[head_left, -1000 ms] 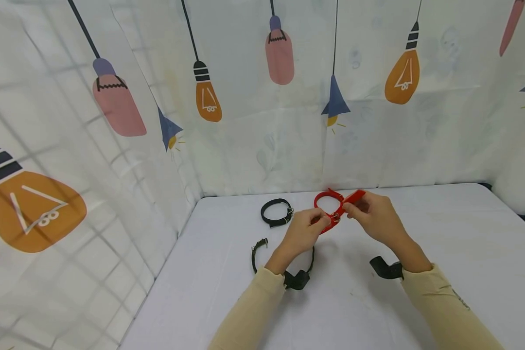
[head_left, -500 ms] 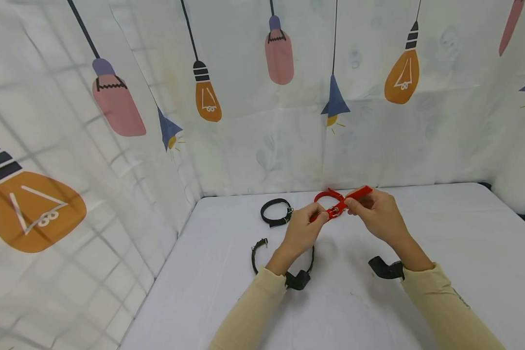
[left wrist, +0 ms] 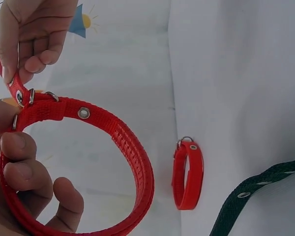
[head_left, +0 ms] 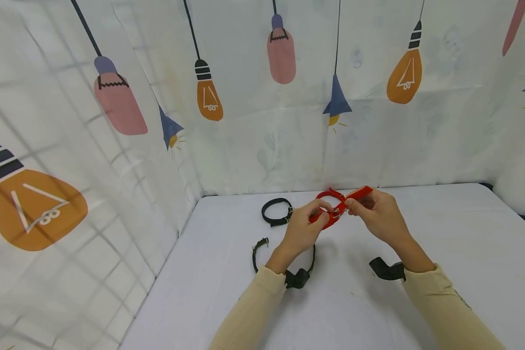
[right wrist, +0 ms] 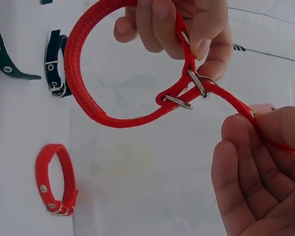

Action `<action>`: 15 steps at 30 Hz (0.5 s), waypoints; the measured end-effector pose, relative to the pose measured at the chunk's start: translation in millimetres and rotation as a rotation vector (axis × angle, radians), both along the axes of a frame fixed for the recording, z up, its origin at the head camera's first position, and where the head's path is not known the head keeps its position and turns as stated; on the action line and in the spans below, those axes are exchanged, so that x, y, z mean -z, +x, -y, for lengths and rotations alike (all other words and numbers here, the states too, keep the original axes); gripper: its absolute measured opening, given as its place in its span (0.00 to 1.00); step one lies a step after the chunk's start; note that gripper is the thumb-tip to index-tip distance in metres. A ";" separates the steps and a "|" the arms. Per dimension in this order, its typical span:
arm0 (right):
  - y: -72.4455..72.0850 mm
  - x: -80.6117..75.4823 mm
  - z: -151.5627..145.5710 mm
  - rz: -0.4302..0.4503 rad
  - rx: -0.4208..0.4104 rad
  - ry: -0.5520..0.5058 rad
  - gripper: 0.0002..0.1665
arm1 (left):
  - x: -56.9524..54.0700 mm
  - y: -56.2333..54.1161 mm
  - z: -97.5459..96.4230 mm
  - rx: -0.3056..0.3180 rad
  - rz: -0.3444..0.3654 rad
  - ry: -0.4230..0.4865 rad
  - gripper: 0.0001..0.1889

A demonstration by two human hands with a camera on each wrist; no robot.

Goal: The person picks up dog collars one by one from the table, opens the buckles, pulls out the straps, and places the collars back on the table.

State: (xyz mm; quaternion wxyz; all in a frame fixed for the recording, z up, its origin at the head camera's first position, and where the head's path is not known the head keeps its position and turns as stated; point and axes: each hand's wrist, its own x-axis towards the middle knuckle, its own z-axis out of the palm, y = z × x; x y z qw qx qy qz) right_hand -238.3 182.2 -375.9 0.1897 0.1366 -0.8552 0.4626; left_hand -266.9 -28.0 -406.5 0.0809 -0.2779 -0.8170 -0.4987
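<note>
Both hands hold one red collar (left wrist: pixel 143 169) up above the table, its padded band bent into a loop. With thumb and fingers, my left hand (head_left: pixel 303 228) grips the band beside the metal buckle (right wrist: pixel 198 84). My right hand (head_left: pixel 381 216) pinches the strap's free end (head_left: pixel 362 192), which passes through the buckle and sticks out past the fingers. Metal eyelets show along the strap. Behind, on the table, stands a second red collar (left wrist: pixel 191 196), buckled into a ring and apart from the hands.
A black collar (head_left: pixel 279 222) lies in a ring at the back, left of my left hand. A dark green collar (head_left: pixel 254 257) lies nearer, partly hidden by the left wrist. A patterned white curtain (head_left: pixel 253 150) hangs behind the white table (head_left: pixel 188 291).
My right hand has lifted and turned the strap end slightly. My left fingers have shifted at the buckle, and the held loop has tilted. The other collars have stayed put.
</note>
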 end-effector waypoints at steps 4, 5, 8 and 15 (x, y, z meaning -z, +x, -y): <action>0.2 -0.5 -0.1 0.011 0.000 0.008 0.17 | -1.7 1.4 1.0 0.026 0.030 -0.029 0.11; 0.4 -0.8 -0.2 0.015 -0.002 0.011 0.16 | -2.5 1.9 1.6 0.039 0.044 -0.039 0.11; 0.5 -1.2 -0.3 0.031 -0.015 0.016 0.16 | -4.2 2.5 3.1 0.091 0.081 -0.078 0.11; 1.1 -1.9 -0.9 0.038 -0.045 0.030 0.14 | -4.1 0.8 3.7 0.166 0.111 -0.115 0.10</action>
